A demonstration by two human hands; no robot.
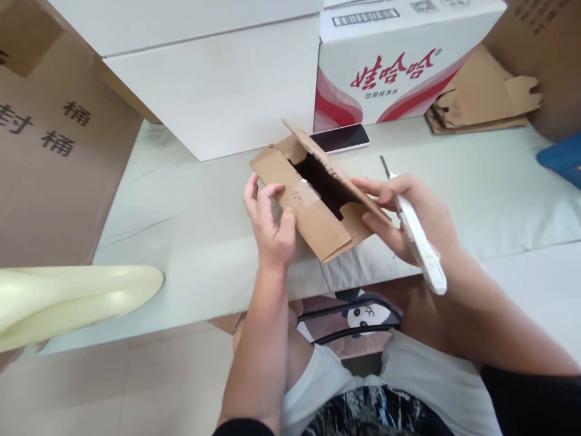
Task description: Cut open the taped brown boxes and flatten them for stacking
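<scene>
A small brown cardboard box (pixel 313 221) is tilted over the table edge, its long lid flap (pixel 327 162) raised and a dark gap showing inside. Clear tape (pixel 308 191) sticks to its near panel. My left hand (pixel 272 218) grips the box from the left, thumb and fingers on that panel. In my right hand (pixel 422 212) is a white utility knife (pixel 420 245), its thin blade pointing up and away. The fingers of that same hand also pinch the edge of the raised flap. What lies inside the box is too dark to make out.
Behind the box, a phone (pixel 342 138) lies against large white cartons (pixel 254 91) and a red-and-white water carton (pixel 390 72). Flattened cardboard (pixel 485 97) sits back right, near a blue object (pixel 563 158). Left are a big brown carton (pixel 63 157) and a pale yellow curved object (pixel 82 300).
</scene>
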